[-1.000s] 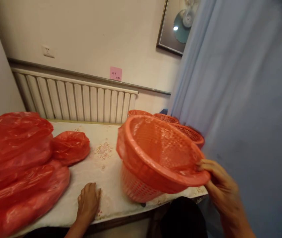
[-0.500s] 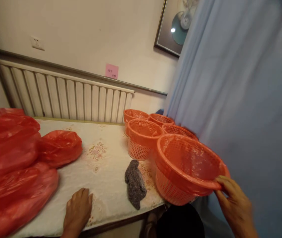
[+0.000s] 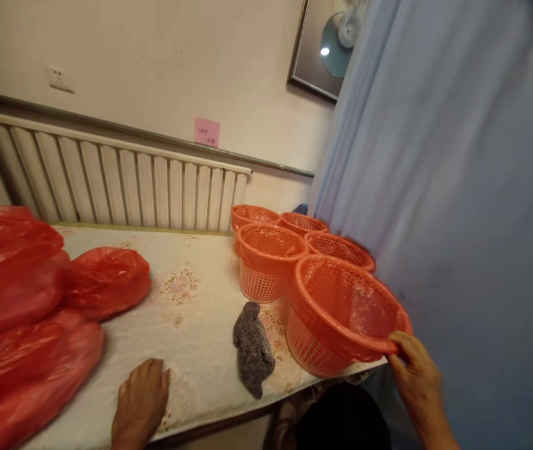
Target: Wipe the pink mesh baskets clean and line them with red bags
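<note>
My right hand [image 3: 417,378] grips the near right rim of a large orange plastic basket [image 3: 315,344], thumb and fingers pinched over the edge. A thin red bag lines this basket and folds over its rim. It stands tilted a little at the table's front right. My left hand [image 3: 139,400] rests on the tablecloth with its fingers curled in, and nothing shows in it. Between the hands lies a dark grey knitted cloth piece [image 3: 253,353]. Left of my left hand, red plastic bags [image 3: 17,312] are heaped, with a smaller red bag [image 3: 107,281] at their right.
Several smaller orange baskets, among them a lined one [image 3: 262,281], stand behind the large one. A blue curtain [image 3: 472,187] hangs close on the right. A white radiator [image 3: 120,181] runs along the wall behind the floral-covered table [image 3: 186,344]. A pink note [image 3: 207,132] sticks above it.
My right hand and the large basket have moved left and slightly inward over the table. My left hand stays on the cloth; the view has shifted slightly.
</note>
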### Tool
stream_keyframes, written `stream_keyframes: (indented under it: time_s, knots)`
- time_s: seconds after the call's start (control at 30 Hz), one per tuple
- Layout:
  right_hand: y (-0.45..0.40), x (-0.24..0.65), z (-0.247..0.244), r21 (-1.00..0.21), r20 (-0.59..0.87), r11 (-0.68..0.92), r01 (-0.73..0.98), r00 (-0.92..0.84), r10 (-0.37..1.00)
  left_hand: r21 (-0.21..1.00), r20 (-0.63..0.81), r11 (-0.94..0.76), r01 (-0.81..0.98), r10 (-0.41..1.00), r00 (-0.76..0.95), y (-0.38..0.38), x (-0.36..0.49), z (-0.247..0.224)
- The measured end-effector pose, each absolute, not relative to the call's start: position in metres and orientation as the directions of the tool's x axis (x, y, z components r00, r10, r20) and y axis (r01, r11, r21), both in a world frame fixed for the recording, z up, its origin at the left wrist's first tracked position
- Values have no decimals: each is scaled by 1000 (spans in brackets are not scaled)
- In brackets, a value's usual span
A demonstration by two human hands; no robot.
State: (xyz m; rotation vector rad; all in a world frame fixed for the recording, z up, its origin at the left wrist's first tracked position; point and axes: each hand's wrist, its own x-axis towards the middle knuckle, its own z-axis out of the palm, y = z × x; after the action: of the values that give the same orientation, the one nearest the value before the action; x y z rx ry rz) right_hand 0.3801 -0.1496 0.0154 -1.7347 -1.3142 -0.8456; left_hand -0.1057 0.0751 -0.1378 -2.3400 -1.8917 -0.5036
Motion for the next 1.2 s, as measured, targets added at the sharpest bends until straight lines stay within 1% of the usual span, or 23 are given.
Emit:
stream_keyframes:
  time_s: [0.23,0.47,0.77,0.97,1.1,1.2]
  knots:
    - [-148,382,15,-171,863,-127,977,210,460,102,351,-242,965,916,192,78,-107,-144]
    - [-153,381,18,-201,855,-125,972,236,462,90,350,-240,967,916,195,77,-107,-146]
    - [-144,375,13,-243,848,-112,964,267,457,121,350,-243,962,918,188,79,-109,-149]
    - [-147,366,12,-272,830,-85,959,278,484,139,339,-239,961,923,181,78,-108,-147]
    - [-154,359,10,-334,799,-109,936,342,494,149,315,-233,961,932,177,75,-107,-140]
    - [-162,344,19,-381,794,-147,913,404,454,194,309,-231,953,937,164,73,-105,-135]
